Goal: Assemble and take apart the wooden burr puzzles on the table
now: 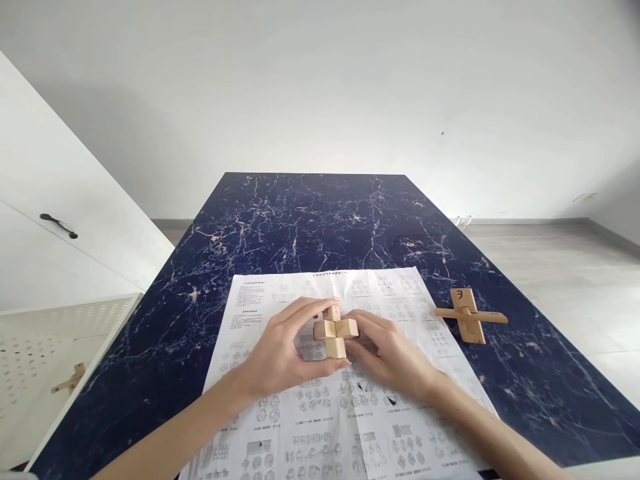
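A small wooden burr puzzle of interlocked pale blocks is held just above the printed sheet. My left hand grips it between the thumb at its near end and the fingers at its far end. On the other side, my right hand has its thumb and fingers closed on the puzzle's right block. Beneath both hands lies the creased paper sheet, printed with rows of small diagrams and text. The puzzle's underside is hidden.
Right of the sheet, a cross-shaped wooden puzzle with a mark on it lies on the dark blue marbled table. A white cabinet with a black handle stands left. Another wooden piece is in a white perforated bin.
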The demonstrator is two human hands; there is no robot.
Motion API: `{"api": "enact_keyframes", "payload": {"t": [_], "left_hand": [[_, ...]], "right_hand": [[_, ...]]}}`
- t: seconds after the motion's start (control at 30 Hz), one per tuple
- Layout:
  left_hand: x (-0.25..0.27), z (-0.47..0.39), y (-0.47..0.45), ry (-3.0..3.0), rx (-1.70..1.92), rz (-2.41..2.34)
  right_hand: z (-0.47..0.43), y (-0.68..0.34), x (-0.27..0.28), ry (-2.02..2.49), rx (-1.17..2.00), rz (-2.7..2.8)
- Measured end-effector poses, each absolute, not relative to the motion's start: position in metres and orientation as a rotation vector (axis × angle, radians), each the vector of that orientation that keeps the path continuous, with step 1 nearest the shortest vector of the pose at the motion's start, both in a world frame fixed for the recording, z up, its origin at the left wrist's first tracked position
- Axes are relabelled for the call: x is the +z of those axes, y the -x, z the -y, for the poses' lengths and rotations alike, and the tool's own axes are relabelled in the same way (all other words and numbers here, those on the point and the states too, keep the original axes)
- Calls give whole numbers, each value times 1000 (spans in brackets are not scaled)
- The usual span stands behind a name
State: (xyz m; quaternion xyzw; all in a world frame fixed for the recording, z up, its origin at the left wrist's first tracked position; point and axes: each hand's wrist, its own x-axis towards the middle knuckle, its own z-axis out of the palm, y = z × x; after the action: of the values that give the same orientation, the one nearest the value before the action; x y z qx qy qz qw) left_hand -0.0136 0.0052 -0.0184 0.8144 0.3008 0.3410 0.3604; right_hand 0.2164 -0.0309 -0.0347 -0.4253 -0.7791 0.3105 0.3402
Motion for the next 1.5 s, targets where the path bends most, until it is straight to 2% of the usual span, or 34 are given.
{"api": "enact_keyframes", "payload": {"t": [0.57, 1.0, 1.5], "left_hand": [[-20, 0, 9, -2200, 1009, -726], [-16, -5, 11, -2010, 885, -845], [-12, -7, 16, -1910, 785, -804]], "right_hand": [[30, -212, -43, 1005, 581, 2000], [32, -211, -37, 1125, 607, 1979], [31, -222, -18, 1006, 1259, 1801]]}}
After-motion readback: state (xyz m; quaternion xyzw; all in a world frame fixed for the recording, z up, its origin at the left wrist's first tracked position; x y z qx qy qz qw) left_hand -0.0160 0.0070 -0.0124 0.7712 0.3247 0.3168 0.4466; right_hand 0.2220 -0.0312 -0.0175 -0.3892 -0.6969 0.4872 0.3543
